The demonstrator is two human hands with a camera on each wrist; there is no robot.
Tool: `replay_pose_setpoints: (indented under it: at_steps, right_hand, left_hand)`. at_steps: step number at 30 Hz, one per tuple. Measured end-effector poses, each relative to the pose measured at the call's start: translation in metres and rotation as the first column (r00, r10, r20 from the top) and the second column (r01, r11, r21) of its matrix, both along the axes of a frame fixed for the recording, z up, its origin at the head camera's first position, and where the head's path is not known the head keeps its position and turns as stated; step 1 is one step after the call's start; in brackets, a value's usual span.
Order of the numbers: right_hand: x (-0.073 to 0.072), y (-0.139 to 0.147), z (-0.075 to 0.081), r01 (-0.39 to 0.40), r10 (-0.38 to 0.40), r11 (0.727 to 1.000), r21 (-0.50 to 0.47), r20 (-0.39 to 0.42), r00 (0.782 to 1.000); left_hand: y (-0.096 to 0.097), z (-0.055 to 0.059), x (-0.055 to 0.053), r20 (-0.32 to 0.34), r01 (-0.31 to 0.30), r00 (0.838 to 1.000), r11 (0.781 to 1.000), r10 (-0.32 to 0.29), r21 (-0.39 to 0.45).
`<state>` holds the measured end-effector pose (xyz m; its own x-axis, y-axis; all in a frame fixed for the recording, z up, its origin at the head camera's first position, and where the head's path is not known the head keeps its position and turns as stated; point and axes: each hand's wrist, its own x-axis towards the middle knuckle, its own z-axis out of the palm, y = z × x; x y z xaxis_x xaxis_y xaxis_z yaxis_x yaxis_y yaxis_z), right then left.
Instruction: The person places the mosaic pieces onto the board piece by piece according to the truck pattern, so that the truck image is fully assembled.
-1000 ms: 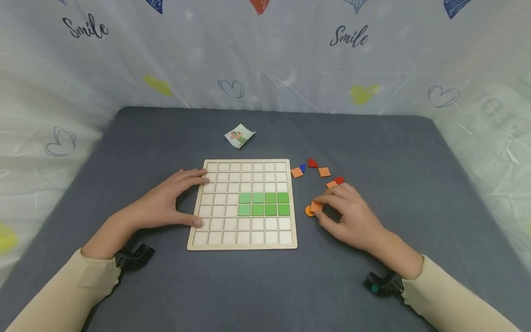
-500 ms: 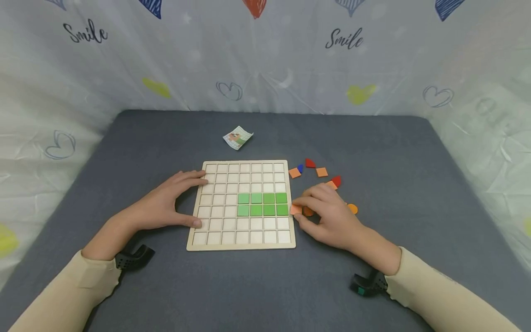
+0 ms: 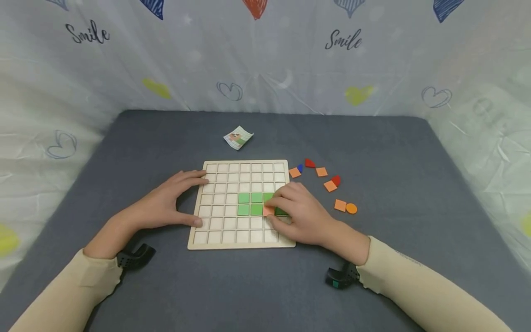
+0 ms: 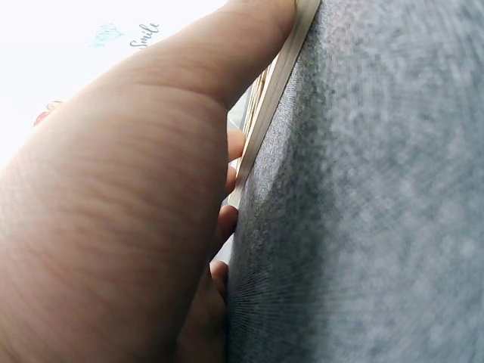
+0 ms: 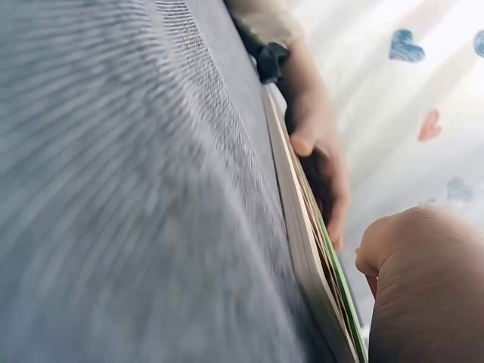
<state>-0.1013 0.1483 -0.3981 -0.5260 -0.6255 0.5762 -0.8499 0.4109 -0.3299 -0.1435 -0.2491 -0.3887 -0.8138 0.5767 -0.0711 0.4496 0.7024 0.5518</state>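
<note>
A wooden grid board [image 3: 232, 246] lies on the grey table with green square tiles [image 3: 244, 210] filling part of its middle rows. Along the board's left edge rests my left hand [image 3: 162, 206], thumb and fingers spread and fairly straight; in the left wrist view the thumb meets the board's side. My right hand [image 3: 304, 214] pinches an orange square tile [image 3: 268, 210] between thumb and fingers, above the green tiles. It hides some of the right-hand squares. In the right wrist view the right hand's fingers curl close over the board.
Loose pieces lie right of the board: orange squares [image 3: 340, 205], an orange round piece [image 3: 351, 209], red pieces [image 3: 309, 163] and a blue piece [image 3: 300, 168]. A small printed picture card [image 3: 238, 138] lies behind the board. A patterned curtain [image 3: 290, 60] hangs around the table.
My right hand has carried the orange square tile left from the loose pieces to over the board, uncovering an orange square and the round piece. My left hand has stayed at the board's edge.
</note>
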Motion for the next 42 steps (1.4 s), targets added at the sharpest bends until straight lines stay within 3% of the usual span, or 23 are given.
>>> replay_pose_setpoints:
  at_steps: [25, 42]
  right_hand:
    - [-0.013, -0.073, 0.006, -0.026, 0.027, 0.993, 0.115, -0.007, 1.0]
    - [-0.015, -0.081, 0.003, 0.002, -0.007, 0.99, 0.141, 0.034, 0.999]
  left_hand:
    - [-0.001, 0.0, -0.001, 0.0, 0.016, 1.0, 1.0, -0.016, 0.015]
    - [0.0, 0.001, 0.001, -0.003, 0.014, 1.0, 0.999, -0.014, 0.029]
